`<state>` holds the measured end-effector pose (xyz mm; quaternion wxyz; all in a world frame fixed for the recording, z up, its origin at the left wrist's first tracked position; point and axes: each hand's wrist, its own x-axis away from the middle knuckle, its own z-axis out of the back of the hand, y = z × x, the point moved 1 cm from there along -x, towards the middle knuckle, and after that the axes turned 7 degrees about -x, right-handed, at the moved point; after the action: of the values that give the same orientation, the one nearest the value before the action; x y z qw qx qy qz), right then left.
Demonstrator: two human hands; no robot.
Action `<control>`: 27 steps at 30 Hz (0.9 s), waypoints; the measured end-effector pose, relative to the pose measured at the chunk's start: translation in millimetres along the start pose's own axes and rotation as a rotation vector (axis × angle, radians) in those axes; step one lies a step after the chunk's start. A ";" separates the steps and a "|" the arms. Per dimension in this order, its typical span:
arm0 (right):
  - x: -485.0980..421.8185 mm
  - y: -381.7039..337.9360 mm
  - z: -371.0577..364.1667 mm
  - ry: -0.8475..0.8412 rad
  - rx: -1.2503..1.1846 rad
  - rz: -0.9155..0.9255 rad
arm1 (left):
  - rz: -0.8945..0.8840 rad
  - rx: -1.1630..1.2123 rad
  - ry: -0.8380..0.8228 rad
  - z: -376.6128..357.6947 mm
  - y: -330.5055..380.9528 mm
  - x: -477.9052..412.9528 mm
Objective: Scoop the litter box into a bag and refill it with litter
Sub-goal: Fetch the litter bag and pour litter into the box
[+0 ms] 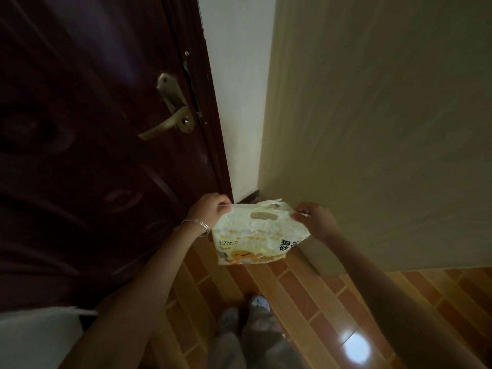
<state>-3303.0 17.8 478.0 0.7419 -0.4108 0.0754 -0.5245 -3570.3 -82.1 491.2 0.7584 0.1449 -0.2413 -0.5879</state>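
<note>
wall corner (255,155) behind; left hand (206,210) and right hand (316,218) grip litter bag (255,241) top corners.

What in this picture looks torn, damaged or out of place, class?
The cat litter bag, pinched at its top corners by the left hand and right hand, has a ragged, torn top edge above its handle cutout. The door edge beside the lever handle also looks chipped. No spilled litter shows on the floor.
</note>
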 end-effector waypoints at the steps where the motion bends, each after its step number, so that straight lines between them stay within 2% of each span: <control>1: -9.6 5.5 -6.7 0.008 -0.018 -0.023 | 0.003 0.000 -0.009 -7.7 -6.2 -10.6; 5: -49.9 33.5 -42.5 0.006 -0.055 -0.116 | 0.023 -0.044 -0.081 -47.6 -40.6 -50.9; 11: -117.5 93.9 -107.6 0.020 -0.090 -0.235 | 0.025 -0.092 -0.089 -124.1 -98.0 -110.9; 22: -233.6 192.2 -211.8 0.112 -0.032 -0.286 | 0.020 -0.114 -0.046 -246.5 -187.6 -214.5; 27: -264.9 219.2 -242.6 0.080 -0.029 -0.354 | 0.014 -0.176 -0.054 -280.9 -212.0 -237.7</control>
<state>-3393.7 136.4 84.6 0.6284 -0.4071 0.0393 -0.6617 -3639.6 71.9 101.5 0.7654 0.0601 -0.2102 -0.6053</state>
